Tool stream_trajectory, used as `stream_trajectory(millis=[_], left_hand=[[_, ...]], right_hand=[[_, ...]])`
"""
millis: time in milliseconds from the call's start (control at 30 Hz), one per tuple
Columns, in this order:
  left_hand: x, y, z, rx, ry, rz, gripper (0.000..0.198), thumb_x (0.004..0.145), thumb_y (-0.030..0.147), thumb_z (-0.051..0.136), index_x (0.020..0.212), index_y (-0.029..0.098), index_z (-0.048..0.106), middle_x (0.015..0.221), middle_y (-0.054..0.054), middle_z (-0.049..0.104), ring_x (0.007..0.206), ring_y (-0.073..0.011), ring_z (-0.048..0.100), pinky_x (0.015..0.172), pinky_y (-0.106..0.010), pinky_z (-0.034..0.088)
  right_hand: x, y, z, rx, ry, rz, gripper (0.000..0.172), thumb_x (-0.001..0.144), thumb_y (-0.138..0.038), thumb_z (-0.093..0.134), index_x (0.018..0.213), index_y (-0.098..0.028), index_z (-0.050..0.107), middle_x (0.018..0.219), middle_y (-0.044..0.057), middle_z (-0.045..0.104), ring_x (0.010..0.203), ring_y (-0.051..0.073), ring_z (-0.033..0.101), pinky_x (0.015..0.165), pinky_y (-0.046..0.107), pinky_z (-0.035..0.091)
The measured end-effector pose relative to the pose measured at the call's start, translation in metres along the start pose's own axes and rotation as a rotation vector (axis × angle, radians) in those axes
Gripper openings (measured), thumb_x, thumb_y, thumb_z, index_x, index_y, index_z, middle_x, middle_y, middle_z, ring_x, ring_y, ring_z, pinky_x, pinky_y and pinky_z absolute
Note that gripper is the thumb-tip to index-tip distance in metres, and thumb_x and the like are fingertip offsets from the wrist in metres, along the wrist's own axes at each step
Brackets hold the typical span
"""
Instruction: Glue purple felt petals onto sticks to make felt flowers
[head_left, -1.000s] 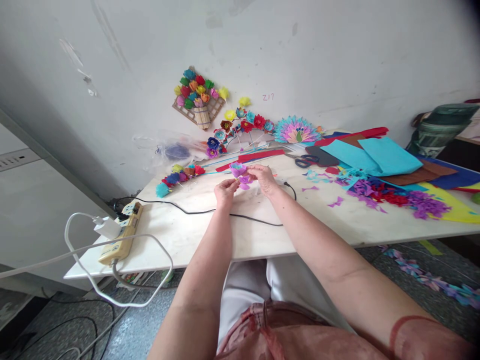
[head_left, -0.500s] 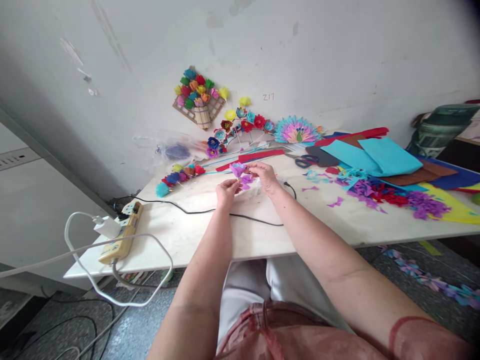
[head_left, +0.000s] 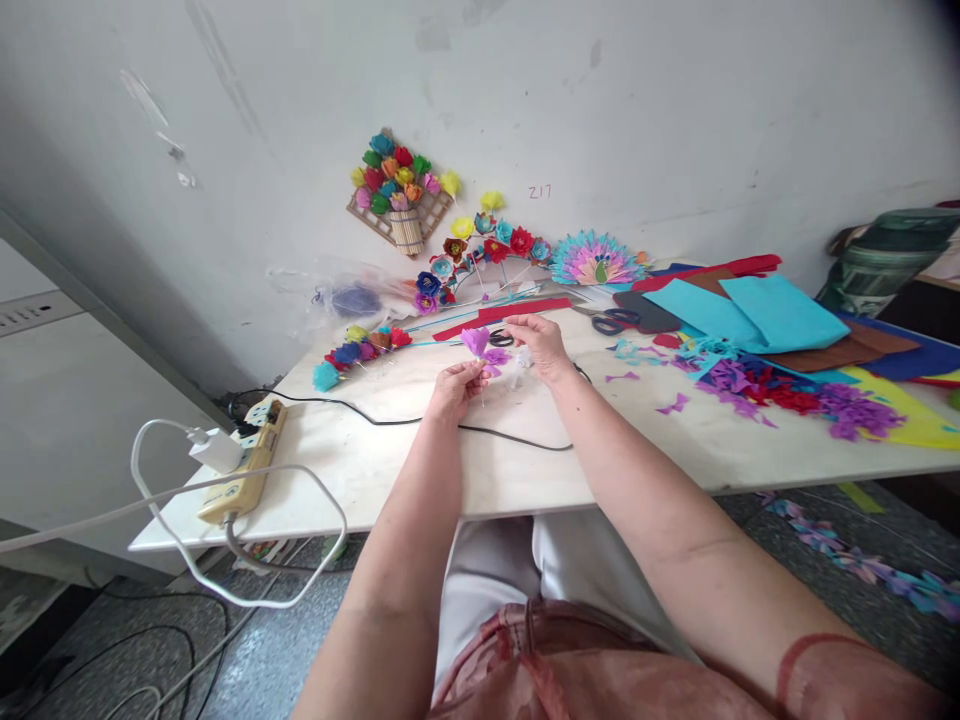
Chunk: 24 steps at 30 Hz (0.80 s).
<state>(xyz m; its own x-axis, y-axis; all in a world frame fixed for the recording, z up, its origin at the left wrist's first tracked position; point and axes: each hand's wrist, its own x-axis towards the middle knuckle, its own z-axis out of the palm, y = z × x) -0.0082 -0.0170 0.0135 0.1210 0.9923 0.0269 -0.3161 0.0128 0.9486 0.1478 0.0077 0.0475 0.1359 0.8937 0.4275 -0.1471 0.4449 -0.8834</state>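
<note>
A purple crepe-paper flower [head_left: 474,342] stands upright on a thin stem, pinched by my left hand [head_left: 459,385] in front of me. My right hand [head_left: 538,345] is a short way to the right of the flower, apart from it. Its thumb and forefinger are pressed together; whatever may be between them is too small to make out. Just left of those fingertips lies a small pair of black-handled scissors [head_left: 501,338]. More purple paper pieces [head_left: 496,356] show behind my left fingers, and a crumpled clear plastic piece [head_left: 521,362] lies under my right hand.
Finished paper flowers [head_left: 360,352] lie to the left, others along the wall. To the right are large scissors [head_left: 616,321], cut paper petals [head_left: 750,385] and blue paper sheets [head_left: 784,312]. A black cable [head_left: 375,424] crosses the table from a power strip [head_left: 244,475].
My right hand has drawn away from the purple flower, up and to the right. The small black-handled scissors now show between the hands. My left hand keeps hold of the flower.
</note>
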Motion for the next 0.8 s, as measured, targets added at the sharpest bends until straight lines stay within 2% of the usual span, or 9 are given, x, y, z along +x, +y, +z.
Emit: stream_trajectory(millis=[100, 267, 367, 567, 800], left_hand=[[0.002, -0.001, -0.002, -0.062, 0.002, -0.017, 0.019, 0.064, 0.021, 0.069, 0.078, 0.009, 0.064, 0.063, -0.002, 0.061, 0.05, -0.0053, 0.053, 0.045, -0.014, 0.042], [0.002, 0.0, -0.002, -0.189, -0.001, -0.057, 0.011, 0.073, 0.012, 0.057, 0.081, 0.007, 0.063, 0.058, -0.002, 0.06, 0.046, -0.005, 0.052, 0.043, -0.013, 0.041], [0.001, 0.003, 0.0, -0.23, 0.007, -0.106, 0.012, 0.076, 0.01, 0.053, 0.08, 0.006, 0.063, 0.056, -0.002, 0.06, 0.044, -0.0047, 0.051, 0.041, -0.012, 0.041], [-0.001, 0.008, 0.004, -0.263, 0.045, -0.176, 0.016, 0.078, 0.009, 0.05, 0.086, 0.006, 0.064, 0.053, -0.002, 0.059, 0.042, -0.0048, 0.052, 0.04, -0.011, 0.042], [-0.002, 0.009, 0.004, -0.282, 0.043, -0.193, 0.017, 0.078, 0.007, 0.049, 0.086, 0.005, 0.063, 0.052, -0.001, 0.059, 0.041, -0.0048, 0.052, 0.039, -0.011, 0.042]], right_hand=[[0.001, 0.006, 0.0, -0.179, -0.063, -0.1, 0.017, 0.062, -0.026, 0.062, 0.075, -0.017, 0.066, 0.068, 0.001, 0.065, 0.061, 0.013, 0.056, 0.061, 0.027, 0.043], [-0.004, 0.012, 0.005, -0.728, -0.117, -0.448, 0.014, 0.064, -0.021, 0.063, 0.077, -0.02, 0.069, 0.079, 0.002, 0.065, 0.067, 0.015, 0.055, 0.067, 0.029, 0.04], [-0.009, 0.011, 0.008, -0.91, -0.154, -0.586, 0.014, 0.067, -0.02, 0.063, 0.08, -0.022, 0.07, 0.085, 0.003, 0.065, 0.076, 0.017, 0.056, 0.073, 0.031, 0.037], [-0.012, 0.01, 0.01, -1.033, -0.19, -0.687, 0.015, 0.071, -0.021, 0.061, 0.082, -0.021, 0.071, 0.083, 0.004, 0.065, 0.078, 0.018, 0.055, 0.076, 0.032, 0.032], [-0.012, 0.009, 0.009, -1.102, -0.199, -0.716, 0.015, 0.073, -0.021, 0.059, 0.081, -0.02, 0.071, 0.081, 0.005, 0.065, 0.08, 0.019, 0.053, 0.073, 0.033, 0.029]])
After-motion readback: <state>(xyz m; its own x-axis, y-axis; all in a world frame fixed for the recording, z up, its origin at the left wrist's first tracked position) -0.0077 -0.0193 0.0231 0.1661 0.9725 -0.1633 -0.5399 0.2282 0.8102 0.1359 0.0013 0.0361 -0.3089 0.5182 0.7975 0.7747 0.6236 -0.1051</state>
